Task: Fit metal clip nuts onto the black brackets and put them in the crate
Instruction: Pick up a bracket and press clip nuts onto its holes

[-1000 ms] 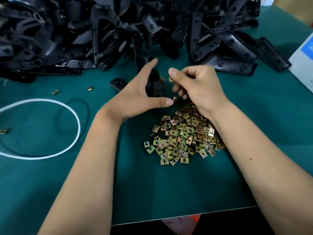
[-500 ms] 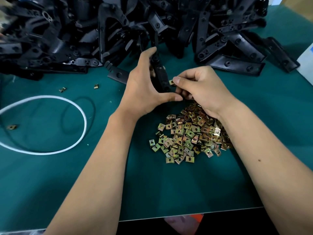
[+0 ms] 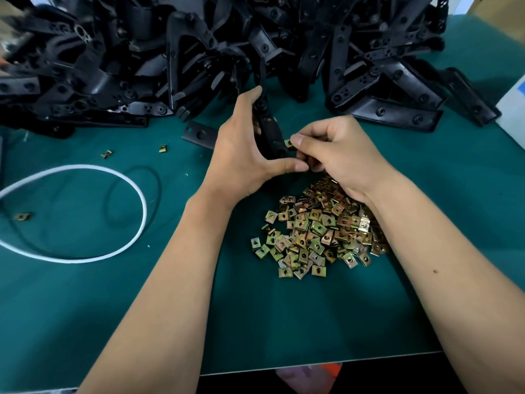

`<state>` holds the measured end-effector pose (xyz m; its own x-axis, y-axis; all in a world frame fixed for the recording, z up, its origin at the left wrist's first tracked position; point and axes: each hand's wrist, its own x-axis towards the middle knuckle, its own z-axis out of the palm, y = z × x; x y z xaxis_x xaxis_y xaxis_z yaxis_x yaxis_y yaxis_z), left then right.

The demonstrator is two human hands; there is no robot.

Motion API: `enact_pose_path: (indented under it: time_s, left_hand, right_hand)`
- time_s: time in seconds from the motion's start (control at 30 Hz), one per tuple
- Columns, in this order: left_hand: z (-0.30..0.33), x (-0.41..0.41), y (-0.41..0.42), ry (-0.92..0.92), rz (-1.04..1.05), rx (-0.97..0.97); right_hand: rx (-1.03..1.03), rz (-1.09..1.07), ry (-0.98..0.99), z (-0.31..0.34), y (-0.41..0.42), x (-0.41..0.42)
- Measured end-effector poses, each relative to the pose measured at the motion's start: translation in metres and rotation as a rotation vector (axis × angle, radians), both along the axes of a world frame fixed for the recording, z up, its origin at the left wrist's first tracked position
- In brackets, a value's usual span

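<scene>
My left hand grips a black bracket held upright above the green table, thumb under its lower end. My right hand pinches a brass-coloured clip nut between thumb and forefinger, pressed against the bracket's right edge. A heap of loose clip nuts lies on the mat just below both hands. A big pile of black brackets fills the far side of the table. No crate is in view.
A white cord loop lies at the left with a stray nut inside it; two more stray nuts sit near the pile. A loose black plate lies beside my left hand. The table's front edge is near. A white box stands at right.
My left hand lifted the bracket off the table and closed around it. My right hand brought the clip nut up against the bracket's edge.
</scene>
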<state>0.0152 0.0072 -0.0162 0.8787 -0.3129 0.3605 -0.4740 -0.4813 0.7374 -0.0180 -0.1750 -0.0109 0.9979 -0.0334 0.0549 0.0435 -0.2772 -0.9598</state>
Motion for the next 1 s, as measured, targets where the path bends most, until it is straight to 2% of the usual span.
enact_pose_path:
  time_s: [0.43, 0.8, 1.0]
  left_hand:
    - [-0.001, 0.0, -0.002, -0.008, -0.022, 0.02]
    - [0.006, -0.008, -0.011, -0.046, 0.017, 0.097]
    - [0.004, -0.002, -0.006, 0.054, -0.085, 0.083]
  right_hand:
    - [0.057, 0.027, 0.016, -0.001, -0.003, 0.0]
    - [-0.044, 0.003, -0.039, -0.001, -0.005, 0.001]
    - [-0.039, -0.06, -0.025, -0.001, -0.005, 0.001]
